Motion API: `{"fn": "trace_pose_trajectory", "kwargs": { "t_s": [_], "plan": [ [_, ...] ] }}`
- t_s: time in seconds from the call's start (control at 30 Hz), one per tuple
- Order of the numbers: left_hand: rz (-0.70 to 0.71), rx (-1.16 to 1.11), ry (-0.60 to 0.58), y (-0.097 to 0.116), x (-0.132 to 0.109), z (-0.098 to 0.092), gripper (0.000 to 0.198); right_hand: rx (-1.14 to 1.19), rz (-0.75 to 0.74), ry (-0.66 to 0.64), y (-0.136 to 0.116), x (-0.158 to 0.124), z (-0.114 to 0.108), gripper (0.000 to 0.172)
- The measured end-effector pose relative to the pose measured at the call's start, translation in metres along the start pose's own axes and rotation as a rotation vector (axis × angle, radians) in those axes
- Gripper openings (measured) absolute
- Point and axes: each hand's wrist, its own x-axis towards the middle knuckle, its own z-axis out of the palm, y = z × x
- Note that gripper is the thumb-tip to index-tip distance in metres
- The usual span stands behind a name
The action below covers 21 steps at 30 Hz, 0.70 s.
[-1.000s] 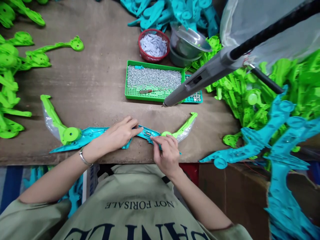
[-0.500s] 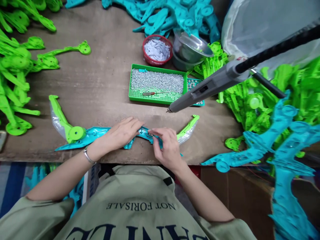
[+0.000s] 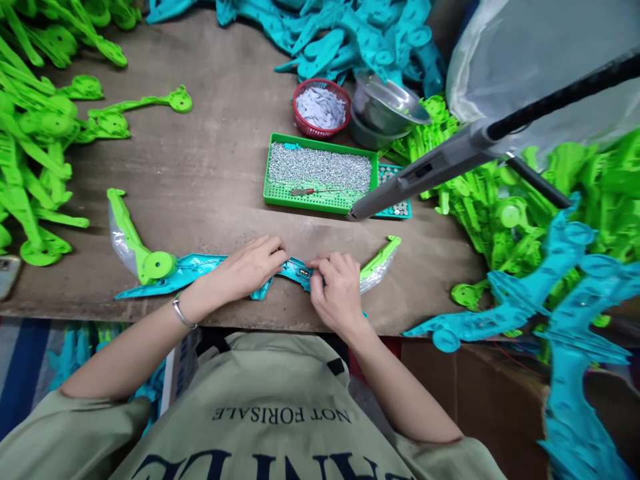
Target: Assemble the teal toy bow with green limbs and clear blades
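A toy bow of teal plastic with green tips lies along the table's near edge, its limbs wrapped in clear film. My left hand rests flat on the teal middle part, fingers stretched toward the centre. My right hand is curled over the bow's right half, fingertips pinched at a small metal piece in the centre. The green right tip sticks out beyond my right hand.
A green tray of small screws with a screwdriver in it sits behind. A hanging grey power screwdriver points down-left. A red basket and metal bowls stand farther back. Green parts pile left, green and teal parts right.
My right hand has shifted left along the bow and closed its fingertips at the centre piece. The left hand has stayed on the teal part. The view has tilted slightly.
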Motion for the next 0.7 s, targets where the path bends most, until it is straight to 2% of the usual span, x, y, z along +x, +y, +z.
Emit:
{"fn": "trace_pose_trajectory", "kwargs": {
  "t_s": [0.27,0.53,0.7],
  "plan": [
    [0.027,0.120,-0.009,0.003,0.000,-0.002,0.026,0.003,-0.029,-0.005,0.005,-0.003,0.002,0.030],
    [-0.006,0.108,-0.057,0.006,0.002,-0.007,0.026,-0.008,-0.032,-0.079,0.008,0.003,0.002,0.028],
    [-0.017,0.101,-0.079,0.008,0.004,-0.009,0.026,0.023,-0.106,-0.016,0.001,0.008,-0.003,0.025]
  ]
}}
